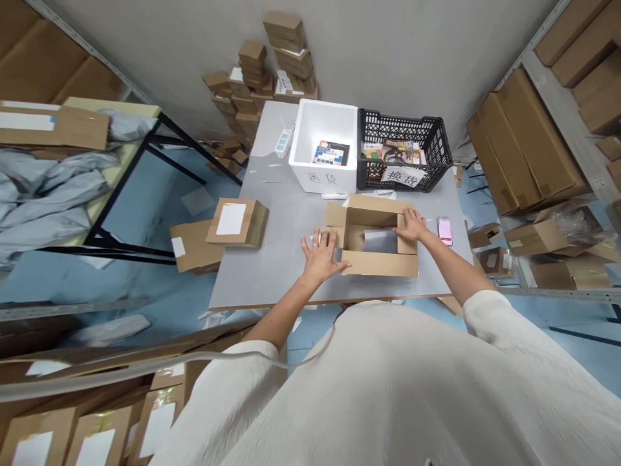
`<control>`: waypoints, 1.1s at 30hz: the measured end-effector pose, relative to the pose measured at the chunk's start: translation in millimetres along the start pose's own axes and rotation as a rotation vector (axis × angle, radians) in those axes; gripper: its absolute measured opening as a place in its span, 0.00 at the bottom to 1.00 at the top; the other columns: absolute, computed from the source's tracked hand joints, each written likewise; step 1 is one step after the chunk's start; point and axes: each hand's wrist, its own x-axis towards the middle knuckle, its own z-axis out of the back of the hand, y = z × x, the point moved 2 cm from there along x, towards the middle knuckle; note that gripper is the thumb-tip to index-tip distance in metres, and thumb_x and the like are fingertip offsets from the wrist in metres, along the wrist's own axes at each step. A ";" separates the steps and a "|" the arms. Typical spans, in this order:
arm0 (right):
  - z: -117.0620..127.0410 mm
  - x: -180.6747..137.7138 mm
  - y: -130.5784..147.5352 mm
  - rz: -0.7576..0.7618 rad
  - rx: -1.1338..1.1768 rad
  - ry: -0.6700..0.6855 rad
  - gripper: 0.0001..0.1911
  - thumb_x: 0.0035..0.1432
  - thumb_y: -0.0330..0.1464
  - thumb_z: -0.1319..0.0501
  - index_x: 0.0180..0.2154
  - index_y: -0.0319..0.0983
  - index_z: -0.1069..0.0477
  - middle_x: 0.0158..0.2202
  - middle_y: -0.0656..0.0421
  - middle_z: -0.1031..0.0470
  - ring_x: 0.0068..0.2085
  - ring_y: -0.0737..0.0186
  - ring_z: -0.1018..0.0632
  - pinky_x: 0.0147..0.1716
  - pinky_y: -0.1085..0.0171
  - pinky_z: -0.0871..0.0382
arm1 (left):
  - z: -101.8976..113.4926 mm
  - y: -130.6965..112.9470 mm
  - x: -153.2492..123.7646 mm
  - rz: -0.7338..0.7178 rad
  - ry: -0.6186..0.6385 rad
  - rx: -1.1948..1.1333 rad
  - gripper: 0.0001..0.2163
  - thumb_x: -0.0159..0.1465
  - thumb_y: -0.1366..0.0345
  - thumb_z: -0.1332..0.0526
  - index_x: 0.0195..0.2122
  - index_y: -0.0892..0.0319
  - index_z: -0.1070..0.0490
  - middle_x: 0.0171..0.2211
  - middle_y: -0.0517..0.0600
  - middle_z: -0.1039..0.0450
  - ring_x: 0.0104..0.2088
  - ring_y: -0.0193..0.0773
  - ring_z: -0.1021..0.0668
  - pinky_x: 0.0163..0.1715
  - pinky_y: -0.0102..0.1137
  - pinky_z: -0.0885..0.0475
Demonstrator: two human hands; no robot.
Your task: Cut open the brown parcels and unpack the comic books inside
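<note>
A cardboard box (381,263) stands on the table in front of me, its flaps folded outward. Inside it lies a flat, shiny item (380,241), too blurred to name. My left hand (320,257) is at the box's left side with fingers spread, its thumb by the near left corner and its fingertips by the left flap. On the right flap rests my right hand (412,226), fingers stretched out and thumb reaching over the box's inner edge. Neither hand is wrapped round anything I can see.
Behind the box stand a white foam bin (323,178) and a black plastic crate (439,165), both holding books. A closed carton (237,222) sits at the table's left edge, a phone (445,231) at the right. Shelves and stacked cartons flank the table (281,278).
</note>
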 end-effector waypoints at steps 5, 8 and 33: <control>7.4 -5.9 -2.4 0.009 0.055 0.028 0.63 0.64 0.65 0.36 0.85 0.41 0.54 0.88 0.43 0.59 0.86 0.32 0.55 0.81 0.32 0.52 | -11.5 13.8 22.7 -0.106 0.141 -0.087 0.56 0.58 0.46 0.19 0.83 0.52 0.43 0.78 0.69 0.37 0.77 0.72 0.33 0.75 0.61 0.36; 15.4 -13.5 -8.2 0.040 0.119 0.030 0.60 0.67 0.64 0.36 0.85 0.40 0.51 0.88 0.43 0.57 0.87 0.35 0.53 0.82 0.35 0.52 | -10.9 14.5 39.3 -0.163 0.190 -0.074 0.60 0.54 0.47 0.16 0.84 0.51 0.44 0.82 0.67 0.45 0.76 0.73 0.33 0.71 0.56 0.30; -15.4 -81.7 -114.6 -0.328 0.476 -0.349 0.39 0.70 0.56 0.41 0.68 0.35 0.25 0.68 0.38 0.21 0.60 0.41 0.16 0.64 0.45 0.22 | -2.7 4.0 97.6 -0.241 0.192 0.080 0.56 0.58 0.38 0.20 0.80 0.61 0.38 0.66 0.73 0.27 0.70 0.78 0.30 0.72 0.60 0.39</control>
